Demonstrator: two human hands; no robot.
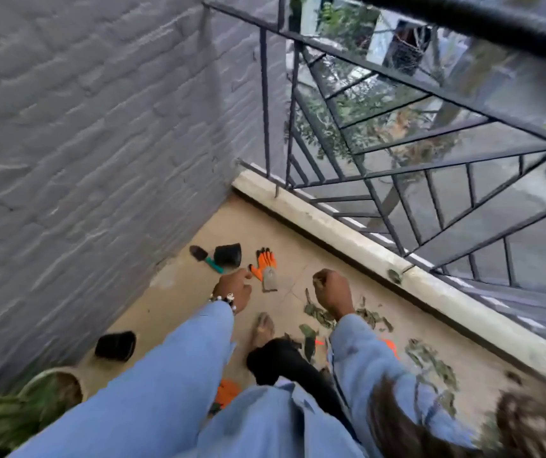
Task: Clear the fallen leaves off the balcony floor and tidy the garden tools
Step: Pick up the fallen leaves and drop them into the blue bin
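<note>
An orange and grey garden glove [265, 266] lies flat on the tan balcony floor [179, 292]. To its left are a toppled black pot [228, 255] and a small trowel [206, 258] with a green handle. Fallen green leaves [430, 358] are scattered over the floor to the right. My left hand [233, 287] hangs just left of the glove, one finger stretched toward it, holding nothing. My right hand [331, 289] is curled into a fist above the leaves; whether it holds anything is hidden.
A grey brick wall [83, 143] closes the left side. A black metal railing [430, 180] on a pale kerb [347, 236] runs along the right. Another black pot [115, 346] and a potted plant [34, 408] stand at the lower left. Orange items [227, 391] lie near my feet.
</note>
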